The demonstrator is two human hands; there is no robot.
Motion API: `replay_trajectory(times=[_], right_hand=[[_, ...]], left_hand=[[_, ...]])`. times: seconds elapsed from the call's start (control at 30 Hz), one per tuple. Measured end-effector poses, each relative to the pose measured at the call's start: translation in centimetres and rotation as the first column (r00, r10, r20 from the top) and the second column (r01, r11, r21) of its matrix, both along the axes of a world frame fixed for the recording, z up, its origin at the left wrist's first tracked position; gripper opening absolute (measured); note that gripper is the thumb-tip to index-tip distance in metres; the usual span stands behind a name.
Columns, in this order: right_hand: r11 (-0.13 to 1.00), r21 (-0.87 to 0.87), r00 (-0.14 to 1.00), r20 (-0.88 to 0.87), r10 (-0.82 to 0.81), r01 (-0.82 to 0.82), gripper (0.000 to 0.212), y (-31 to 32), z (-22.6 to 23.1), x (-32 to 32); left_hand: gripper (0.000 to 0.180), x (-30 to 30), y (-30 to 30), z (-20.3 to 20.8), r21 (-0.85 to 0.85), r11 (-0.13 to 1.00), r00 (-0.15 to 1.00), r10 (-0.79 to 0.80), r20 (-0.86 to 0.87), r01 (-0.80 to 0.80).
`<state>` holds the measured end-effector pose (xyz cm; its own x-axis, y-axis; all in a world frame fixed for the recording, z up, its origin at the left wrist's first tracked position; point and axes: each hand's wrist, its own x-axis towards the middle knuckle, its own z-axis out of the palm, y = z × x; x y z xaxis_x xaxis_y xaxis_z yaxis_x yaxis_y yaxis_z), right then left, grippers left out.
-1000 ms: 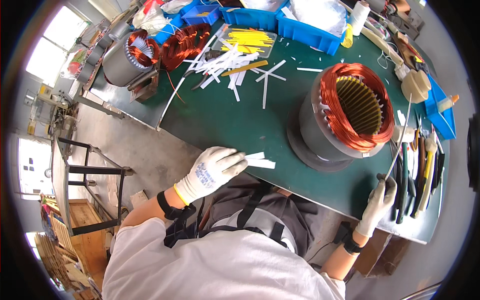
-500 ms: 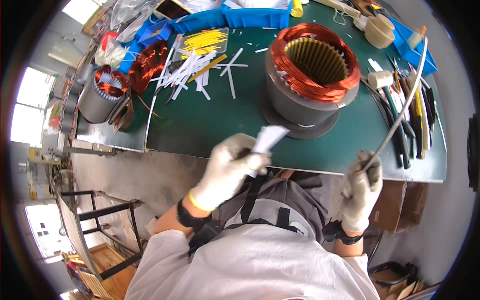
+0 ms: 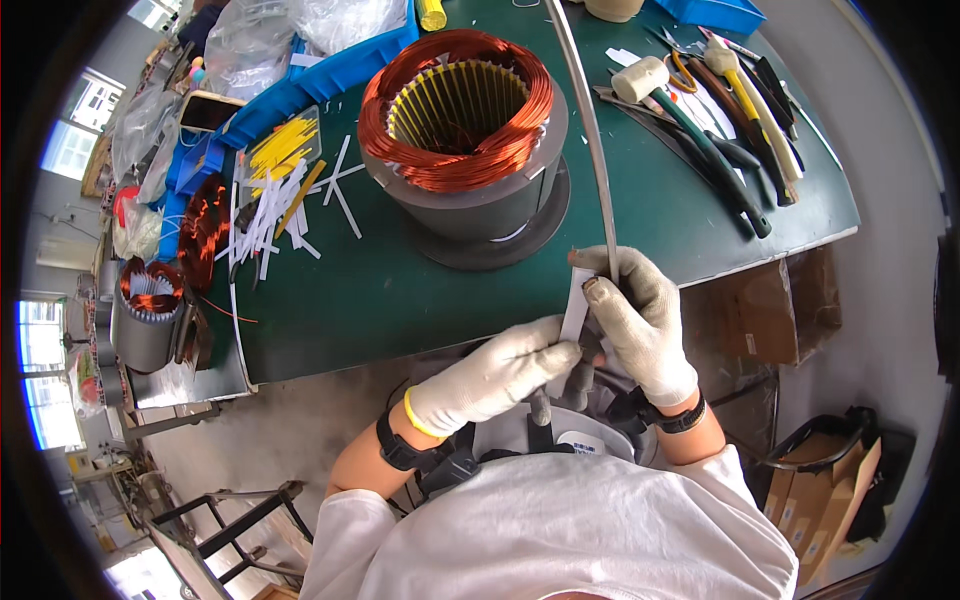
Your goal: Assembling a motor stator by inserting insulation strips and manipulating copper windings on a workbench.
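Note:
My gloved left hand [image 3: 495, 375] is closed on a white paper strip [image 3: 575, 308] just past the table's near edge. The strip stands up from the fingers, and its top end meets my gloved right hand [image 3: 645, 325]. That hand grips a long, thin grey rod [image 3: 590, 120], which rises past the top of the picture. Whether the right fingertips also pinch the strip, I cannot tell. Beyond both hands stands a large grey motor stator [image 3: 455, 215] on a round dark base. Red-brown copper windings [image 3: 385, 130] ring its top, with yellow slot liners inside.
On the green table [image 3: 340, 310], white strips [image 3: 265, 220] and yellow strips [image 3: 285, 145] lie left of the stator. A smaller stator [image 3: 145, 335] stands farther left. Blue bins [image 3: 270, 110] line the back left. A white-headed mallet [image 3: 640, 80] and several hand tools lie right.
My hands have come together from apart, the right moving left with the rod, now more upright. The left hand has moved right with the white paper. The view has shifted too.

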<state>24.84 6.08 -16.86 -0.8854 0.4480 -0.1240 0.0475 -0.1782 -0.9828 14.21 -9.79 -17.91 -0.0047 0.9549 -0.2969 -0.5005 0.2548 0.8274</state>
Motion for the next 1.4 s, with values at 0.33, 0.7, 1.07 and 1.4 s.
replay_trajectory(times=[0.33, 0.7, 1.07, 1.4], right_hand=[[0.993, 0.099, 0.998, -0.007, 0.058, -0.057, 0.022, 0.7, 0.5, 0.5], [0.942, -0.23, 0.929, -0.221, -0.296, 0.245, 0.014, 1.7, 1.7, -3.8], [0.965, 0.028, 0.947, -0.2, -0.25, 0.26, 0.034, 6.2, 2.4, -3.3], [0.139, 0.99, 0.993, 0.015, -0.119, 0.002, 0.037, 7.4, 7.3, 7.7]], left_hand=[[0.033, -1.2, 1.2, 1.9, -0.183, 0.982, 0.997, -0.053, -0.048, 0.044], [0.035, -3.6, 1.8, 3.3, 0.609, 0.791, -0.223, 0.603, -0.766, 0.048], [0.018, -9.0, 3.5, 6.6, 0.502, 0.825, -0.562, 0.552, -0.616, 0.259], [0.016, -9.3, 3.7, 6.2, 0.499, 0.841, -0.623, 0.507, -0.596, 0.206]])
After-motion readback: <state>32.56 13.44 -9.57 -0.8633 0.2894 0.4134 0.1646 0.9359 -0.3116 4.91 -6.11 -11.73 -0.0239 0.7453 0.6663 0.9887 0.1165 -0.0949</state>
